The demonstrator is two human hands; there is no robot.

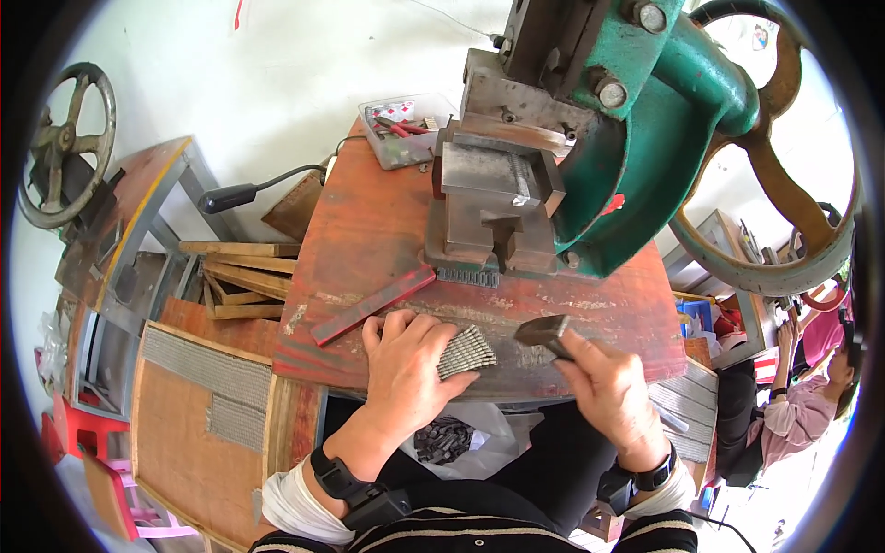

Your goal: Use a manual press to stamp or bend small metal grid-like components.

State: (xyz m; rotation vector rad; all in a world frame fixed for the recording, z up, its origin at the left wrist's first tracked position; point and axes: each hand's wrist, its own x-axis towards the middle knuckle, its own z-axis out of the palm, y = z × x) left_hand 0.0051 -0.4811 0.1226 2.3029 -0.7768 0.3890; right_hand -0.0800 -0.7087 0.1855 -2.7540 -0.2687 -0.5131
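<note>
My left hand [404,364] rests at the front of the worn red table, its fingers closed round a bundle of small ridged grey metal strips [467,352]. To its right, my right hand [608,382] grips a dark metal block [542,332] with a flat face, held just over the tabletop; its full shape is partly hidden by my fingers. Beyond both hands stands a green hand press [645,175] with a steel die [489,184] under its ram. A red bar [373,306] lies slantwise near my left fingers, and a dark toothed strip [467,276] sits at the die's foot.
Below the table edge, a white plastic bag [498,452] holds dark metal pieces [444,440]. At left is a wooden tray [175,405] partly lined with grey strips. A clear box [406,157] of tools stands at the back. Another person [797,419] sits at far right.
</note>
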